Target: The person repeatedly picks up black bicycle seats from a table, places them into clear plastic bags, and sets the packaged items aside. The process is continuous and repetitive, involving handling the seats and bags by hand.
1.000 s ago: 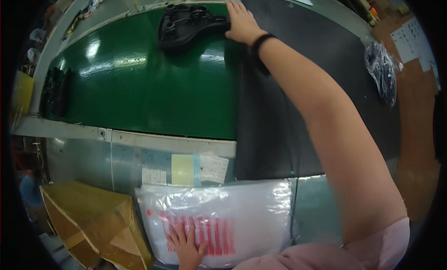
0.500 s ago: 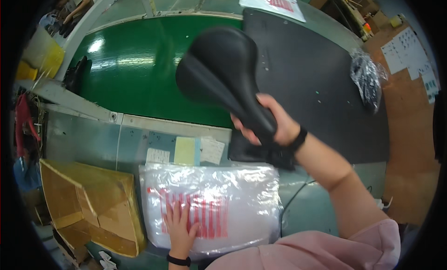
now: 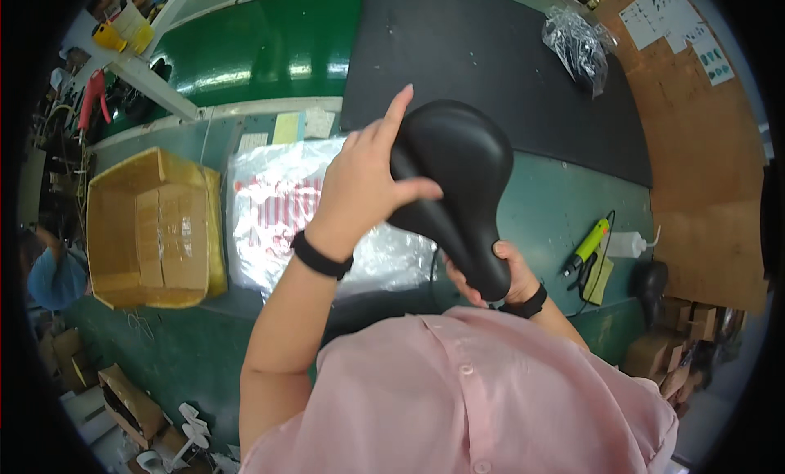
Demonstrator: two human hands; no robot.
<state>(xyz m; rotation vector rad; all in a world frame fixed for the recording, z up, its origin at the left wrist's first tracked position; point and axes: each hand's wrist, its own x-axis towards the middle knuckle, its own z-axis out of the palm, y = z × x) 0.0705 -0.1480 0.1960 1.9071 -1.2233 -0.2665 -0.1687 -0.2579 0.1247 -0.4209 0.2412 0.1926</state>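
A factory workshop, shown by its green conveyor [image 3: 253, 44] and power tool [image 3: 589, 245]

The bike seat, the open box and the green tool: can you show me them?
Black bike seat [image 3: 464, 170], head view: its wide upper part.
Open box [image 3: 214, 238], head view: its right side wall.
Green tool [image 3: 590, 242], head view: its green body.
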